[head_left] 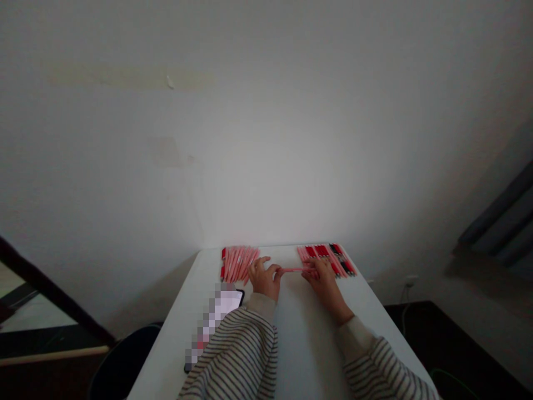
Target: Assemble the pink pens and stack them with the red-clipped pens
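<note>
My left hand (265, 278) and my right hand (323, 280) are close together above the far half of the white table. Stretched level between them is a slim pink pen (293, 270). The left thumb and a finger pinch one end, while the other left fingers are raised. My right fingers close round its other end and partly hide it. Just left of my left hand lies a row of pink pens (238, 263), with some red at its left edge. Beside and beyond my right hand, more pens (340, 264) with pink, red and black parts lie side by side.
The white table (295, 344) stands against a pale wall (266, 139). A phone (220, 316) with a lit, blurred-out screen lies by my left forearm. A dark round bin-like thing (125, 361) is left of the table; a socket with a cable (410, 280) is at right.
</note>
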The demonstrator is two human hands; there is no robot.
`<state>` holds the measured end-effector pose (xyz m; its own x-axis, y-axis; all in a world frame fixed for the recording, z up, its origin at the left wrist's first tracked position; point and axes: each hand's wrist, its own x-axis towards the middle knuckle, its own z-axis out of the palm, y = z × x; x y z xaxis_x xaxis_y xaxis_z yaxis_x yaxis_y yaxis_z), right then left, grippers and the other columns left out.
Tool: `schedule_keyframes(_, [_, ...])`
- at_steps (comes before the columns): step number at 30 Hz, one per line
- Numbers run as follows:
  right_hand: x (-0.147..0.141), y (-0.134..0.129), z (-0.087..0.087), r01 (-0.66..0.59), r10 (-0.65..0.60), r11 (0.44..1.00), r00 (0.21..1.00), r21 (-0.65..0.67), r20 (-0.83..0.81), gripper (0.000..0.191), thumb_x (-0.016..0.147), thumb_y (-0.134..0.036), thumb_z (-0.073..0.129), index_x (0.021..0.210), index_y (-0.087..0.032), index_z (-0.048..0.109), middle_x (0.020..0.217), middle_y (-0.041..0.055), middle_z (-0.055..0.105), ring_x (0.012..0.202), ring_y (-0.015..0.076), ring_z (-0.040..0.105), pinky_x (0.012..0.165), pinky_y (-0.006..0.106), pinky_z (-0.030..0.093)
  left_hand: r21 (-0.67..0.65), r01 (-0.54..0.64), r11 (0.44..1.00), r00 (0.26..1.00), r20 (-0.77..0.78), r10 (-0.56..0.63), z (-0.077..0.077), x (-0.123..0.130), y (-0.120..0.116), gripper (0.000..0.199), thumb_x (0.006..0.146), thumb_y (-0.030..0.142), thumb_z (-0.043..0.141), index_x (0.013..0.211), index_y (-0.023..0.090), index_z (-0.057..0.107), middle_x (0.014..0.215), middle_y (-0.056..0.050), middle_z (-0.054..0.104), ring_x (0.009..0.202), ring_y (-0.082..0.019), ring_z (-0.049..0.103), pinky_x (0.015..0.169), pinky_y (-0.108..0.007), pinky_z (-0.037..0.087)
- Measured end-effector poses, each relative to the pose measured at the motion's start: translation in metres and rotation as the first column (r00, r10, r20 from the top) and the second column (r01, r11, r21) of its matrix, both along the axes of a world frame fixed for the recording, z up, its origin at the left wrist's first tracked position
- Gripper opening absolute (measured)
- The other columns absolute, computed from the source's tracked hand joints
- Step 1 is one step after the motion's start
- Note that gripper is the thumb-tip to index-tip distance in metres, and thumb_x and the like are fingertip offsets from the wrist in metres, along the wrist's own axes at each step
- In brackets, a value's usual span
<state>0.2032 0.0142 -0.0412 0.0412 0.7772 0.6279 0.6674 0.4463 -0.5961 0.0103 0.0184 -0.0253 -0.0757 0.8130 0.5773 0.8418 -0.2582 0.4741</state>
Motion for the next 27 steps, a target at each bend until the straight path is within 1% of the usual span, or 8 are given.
schedule_keyframes(3, [0.0008, 0.0005, 0.0007, 0.001, -0.001, 1.000, 1.000, -0.020, -0.008, 0.019, 0.083, -0.033, 0.056, 0.098, -0.022, 0.062, 0.095, 0.0080, 0.063, 0.092, 0.0232, 0.053, 0.079, 0.039, 0.044, -0.006, 0.014, 1.000, 1.000, 0.001, -0.014, 0.0013, 0.0006, -0.0009, 0.019, 0.077, 0.044, 0.060, 0.077, 0.030, 0.073, 0.111, -0.005, 0.059, 0.110, -0.024, 0.047, 0.096, -0.045, 0.034])
schedule_keyframes(6, [0.0018, 0.0003, 0.0034, -0.009, 0.009, 1.000, 0.998, -0.008, 0.066, 0.017, 0.084, -0.036, 0.056, 0.089, -0.022, 0.064, 0.089, 0.0068, 0.064, 0.089, 0.0229, 0.052, 0.078, 0.038, 0.042, -0.005, 0.028, 1.000, 1.000, 0.012, -0.028, 0.0032, 0.0001, -0.0015, 0.019, 0.077, 0.045, 0.060, 0.079, 0.031, 0.073, 0.111, -0.005, 0.059, 0.109, -0.024, 0.048, 0.096, -0.046, 0.034])
schedule_keyframes(9, [0.0024, 0.0002, 0.0046, -0.001, -0.003, 1.000, 0.990, 0.028, 0.139, 0.021, 0.085, -0.041, 0.054, 0.085, -0.022, 0.065, 0.088, 0.0067, 0.064, 0.089, 0.0233, 0.051, 0.080, 0.039, 0.040, -0.003, 0.034, 0.999, 0.999, 0.022, -0.034, 0.0052, -0.0001, -0.0023, 0.018, 0.076, 0.045, 0.061, 0.080, 0.031, 0.072, 0.112, -0.004, 0.058, 0.110, -0.023, 0.047, 0.096, -0.045, 0.033])
schedule_keyframes(12, [0.0025, 0.0002, 0.0035, 0.025, -0.031, 0.999, 0.987, 0.040, 0.157, 0.027, 0.088, -0.042, 0.048, 0.082, -0.023, 0.065, 0.087, 0.0071, 0.062, 0.087, 0.0230, 0.051, 0.079, 0.039, 0.039, -0.002, 0.032, 0.999, 0.999, 0.018, -0.032, 0.0057, 0.0002, -0.0031, 0.019, 0.076, 0.045, 0.060, 0.081, 0.031, 0.072, 0.111, -0.004, 0.058, 0.110, -0.024, 0.047, 0.097, -0.045, 0.033])
schedule_keyframes(14, [0.0025, 0.0000, 0.0026, 0.025, -0.029, 0.999, 0.988, 0.025, 0.154, 0.028, 0.089, -0.043, 0.046, 0.083, -0.023, 0.065, 0.087, 0.0068, 0.061, 0.087, 0.0227, 0.051, 0.079, 0.039, 0.039, -0.001, 0.017, 1.000, 1.000, 0.014, -0.017, 0.0052, 0.0006, -0.0035, 0.020, 0.076, 0.046, 0.060, 0.080, 0.031, 0.072, 0.112, -0.004, 0.058, 0.110, -0.024, 0.046, 0.097, -0.046, 0.033])
schedule_keyframes(19, [0.0024, -0.0011, 0.0025, -0.005, 0.004, 1.000, 0.998, 0.016, 0.061, 0.029, 0.086, -0.043, 0.052, 0.105, -0.022, 0.059, 0.101, 0.0083, 0.061, 0.095, 0.0240, 0.051, 0.085, 0.041, 0.039, -0.001, 0.000, 1.000, 1.000, 0.005, 0.000, 0.0023, 0.0010, -0.0033, 0.019, 0.077, 0.044, 0.059, 0.078, 0.030, 0.072, 0.114, -0.004, 0.058, 0.110, -0.024, 0.045, 0.097, -0.046, 0.034])
schedule_keyframes(22, [0.0027, -0.0015, 0.0038, -0.007, 0.006, 1.000, 0.999, 0.011, 0.048, 0.024, 0.086, -0.041, 0.051, 0.097, -0.022, 0.060, 0.096, 0.0080, 0.062, 0.092, 0.0239, 0.051, 0.082, 0.040, 0.040, -0.004, 0.026, 1.000, 1.000, 0.002, -0.026, -0.0005, 0.0000, -0.0012, 0.020, 0.078, 0.045, 0.058, 0.078, 0.031, 0.072, 0.114, -0.004, 0.057, 0.111, -0.024, 0.045, 0.097, -0.047, 0.033])
schedule_keyframes(27, [0.0039, -0.0009, 0.0047, 0.017, -0.018, 1.000, 0.990, 0.008, 0.138, 0.023, 0.087, -0.042, 0.051, 0.087, -0.022, 0.062, 0.091, 0.0067, 0.063, 0.089, 0.0233, 0.052, 0.081, 0.039, 0.039, -0.016, 0.068, 0.998, 0.998, 0.007, -0.068, -0.0020, -0.0014, 0.0017, 0.021, 0.077, 0.048, 0.058, 0.082, 0.033, 0.071, 0.116, -0.003, 0.056, 0.114, -0.024, 0.044, 0.099, -0.046, 0.031])
